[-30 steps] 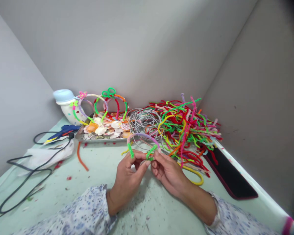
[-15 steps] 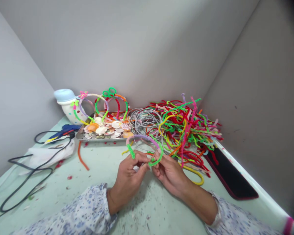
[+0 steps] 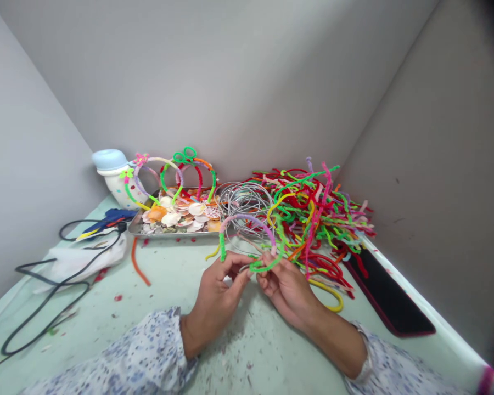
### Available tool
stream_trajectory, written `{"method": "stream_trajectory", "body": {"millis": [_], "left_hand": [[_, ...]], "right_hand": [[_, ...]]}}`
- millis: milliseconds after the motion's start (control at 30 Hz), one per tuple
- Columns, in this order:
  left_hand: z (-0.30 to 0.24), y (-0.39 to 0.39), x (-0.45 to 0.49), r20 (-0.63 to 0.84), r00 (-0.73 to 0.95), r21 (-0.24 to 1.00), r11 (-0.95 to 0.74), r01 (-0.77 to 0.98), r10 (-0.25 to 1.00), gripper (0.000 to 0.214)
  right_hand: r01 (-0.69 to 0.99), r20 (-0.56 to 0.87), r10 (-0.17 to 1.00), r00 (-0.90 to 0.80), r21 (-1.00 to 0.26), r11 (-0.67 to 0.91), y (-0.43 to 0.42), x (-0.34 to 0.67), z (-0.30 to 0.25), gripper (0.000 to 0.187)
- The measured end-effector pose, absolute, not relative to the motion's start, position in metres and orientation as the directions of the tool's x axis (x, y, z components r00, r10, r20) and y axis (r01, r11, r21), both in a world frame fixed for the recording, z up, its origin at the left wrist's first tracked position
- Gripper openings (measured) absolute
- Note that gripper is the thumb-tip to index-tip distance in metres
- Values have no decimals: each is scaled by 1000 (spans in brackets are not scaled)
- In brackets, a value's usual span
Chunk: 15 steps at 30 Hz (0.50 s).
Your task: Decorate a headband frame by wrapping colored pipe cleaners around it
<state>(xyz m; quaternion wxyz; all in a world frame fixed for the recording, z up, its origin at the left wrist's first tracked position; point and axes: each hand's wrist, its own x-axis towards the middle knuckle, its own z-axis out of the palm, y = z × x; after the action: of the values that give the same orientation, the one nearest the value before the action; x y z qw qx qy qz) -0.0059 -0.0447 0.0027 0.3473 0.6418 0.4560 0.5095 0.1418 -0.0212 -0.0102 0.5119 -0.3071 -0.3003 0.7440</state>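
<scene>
Both of my hands meet over the table around a headband (image 3: 249, 218) wrapped in pink, purple and green pipe cleaner, its arch standing up from my fingers. My left hand (image 3: 217, 293) is closed, thumb and forefinger pinching near the lower end of a bright green pipe cleaner (image 3: 280, 253). That green strand curves up and outward past the right side of the band. With fingers bent together, my right hand (image 3: 291, 291) grips the band's right end, by a pale pink stretch. The exact contact between the fingertips is partly hidden.
Behind my hands lie a metal tray (image 3: 177, 237) of seashells, finished headbands (image 3: 212, 184), a coil of wire (image 3: 247, 192) and a heap of pipe cleaners (image 3: 325, 214). Leftward are a white container (image 3: 121, 189), pliers (image 3: 111, 218) and a black cable (image 3: 57, 285). A black pad (image 3: 391, 296) lies right.
The headband's arch has tilted more upright and shifted slightly right. The green pipe cleaner's loop has swung outward to the right and opened wider. My hands stay nearly in place.
</scene>
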Motion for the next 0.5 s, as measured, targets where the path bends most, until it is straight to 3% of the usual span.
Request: {"method": "stream_trajectory", "body": {"millis": [267,500], "left_hand": [[1,-47,-6,206,111,976,-212,49,972,20],[3,-44,-5,144,93,988,-149,49,985,25]], "right_hand": [[-578,-119,957,-266,-774,-257,-19,141,-9,31],[-526,-130,965,-227,-818,-234,-22,140,-7,34]]}}
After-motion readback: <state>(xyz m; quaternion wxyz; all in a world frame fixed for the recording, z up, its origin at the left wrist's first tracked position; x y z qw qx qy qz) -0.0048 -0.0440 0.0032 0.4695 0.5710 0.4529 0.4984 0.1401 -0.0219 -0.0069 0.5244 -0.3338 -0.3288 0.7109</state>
